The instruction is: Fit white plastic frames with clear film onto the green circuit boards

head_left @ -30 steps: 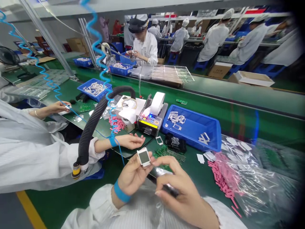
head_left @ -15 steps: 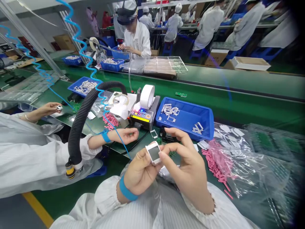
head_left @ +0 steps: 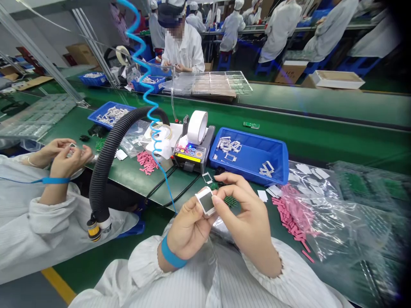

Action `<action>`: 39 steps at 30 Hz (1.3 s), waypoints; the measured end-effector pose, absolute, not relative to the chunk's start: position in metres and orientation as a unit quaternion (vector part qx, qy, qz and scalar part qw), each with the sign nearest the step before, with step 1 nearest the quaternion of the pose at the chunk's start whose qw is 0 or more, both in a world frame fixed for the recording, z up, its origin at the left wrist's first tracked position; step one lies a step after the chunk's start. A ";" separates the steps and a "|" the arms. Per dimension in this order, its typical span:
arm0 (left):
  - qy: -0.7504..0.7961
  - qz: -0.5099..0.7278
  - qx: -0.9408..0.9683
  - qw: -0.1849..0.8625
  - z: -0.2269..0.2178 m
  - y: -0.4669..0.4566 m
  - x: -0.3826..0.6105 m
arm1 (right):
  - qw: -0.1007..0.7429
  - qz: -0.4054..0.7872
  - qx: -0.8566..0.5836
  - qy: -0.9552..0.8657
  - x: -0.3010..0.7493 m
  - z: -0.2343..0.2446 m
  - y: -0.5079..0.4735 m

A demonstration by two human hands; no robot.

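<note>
Close in front of me is a small white-framed display (head_left: 206, 202) with a dark grey face, tilted toward me. My left hand (head_left: 190, 226) grips it from the left and below, thumb on the frame's edge and a blue band round the wrist. My right hand (head_left: 245, 214) pinches the display's right edge between thumb and index finger; its other fingers curl above. Just beyond my fingers lie a loose white frame (head_left: 207, 178) and some green circuit boards (head_left: 231, 200), partly hidden by my right hand.
A blue bin (head_left: 250, 171) holds several white frames. Left of it stands a tape dispenser (head_left: 190, 159) with a white roll. Pink strips (head_left: 290, 220), white cards and plastic bags (head_left: 343, 222) lie at right. A black hose (head_left: 107, 158) arches at left, beside a co-worker's hands (head_left: 69, 156).
My hands keep hold of the display with little change in grip. The co-worker at left has drawn back the reaching arm and brought both hands together. The view has shifted slightly.
</note>
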State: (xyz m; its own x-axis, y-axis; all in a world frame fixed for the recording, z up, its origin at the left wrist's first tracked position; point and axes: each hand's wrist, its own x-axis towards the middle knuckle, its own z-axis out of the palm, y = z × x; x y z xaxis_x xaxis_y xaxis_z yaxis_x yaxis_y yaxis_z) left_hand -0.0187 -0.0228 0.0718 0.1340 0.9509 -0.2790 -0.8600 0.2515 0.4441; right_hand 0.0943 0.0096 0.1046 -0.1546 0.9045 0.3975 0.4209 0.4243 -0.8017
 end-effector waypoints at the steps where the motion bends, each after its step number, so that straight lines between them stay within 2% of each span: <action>1: 0.261 0.608 0.083 0.745 0.071 -0.022 -0.019 | 0.457 0.239 -0.466 -0.720 0.093 0.102 0.011; 4: 0.271 0.616 0.053 0.738 0.068 -0.020 -0.022 | 0.468 0.103 -0.441 -0.759 0.088 0.089 0.014; 7: 0.299 0.589 0.024 0.751 0.064 -0.022 -0.031 | 0.392 0.012 -0.358 -0.847 0.087 0.072 0.009; 10: 0.340 0.565 0.003 0.752 0.053 -0.029 -0.046 | 0.270 0.008 -0.295 -0.917 0.093 0.051 0.000; 13: 0.362 0.585 0.020 0.725 0.036 -0.036 -0.065 | 0.228 0.042 -0.274 -0.933 0.113 0.029 -0.002; 16: 0.380 0.606 0.059 0.696 0.023 -0.040 -0.081 | 0.236 0.089 -0.397 -0.882 0.144 0.007 0.011; 20: 0.412 0.587 0.107 0.688 0.023 -0.038 -0.089 | 0.230 0.080 -0.533 -0.811 0.180 -0.012 0.038; 30: 0.460 0.516 0.258 0.675 0.036 -0.027 -0.072 | 0.210 0.079 -0.549 -0.805 0.185 -0.024 0.048; 35: 0.425 0.521 0.234 0.702 0.034 -0.017 -0.071 | 0.243 0.068 -0.535 -0.806 0.184 -0.020 0.044; 39: 0.418 0.530 0.184 0.715 0.030 -0.016 -0.072 | 0.302 0.046 -0.514 -0.802 0.185 -0.015 0.033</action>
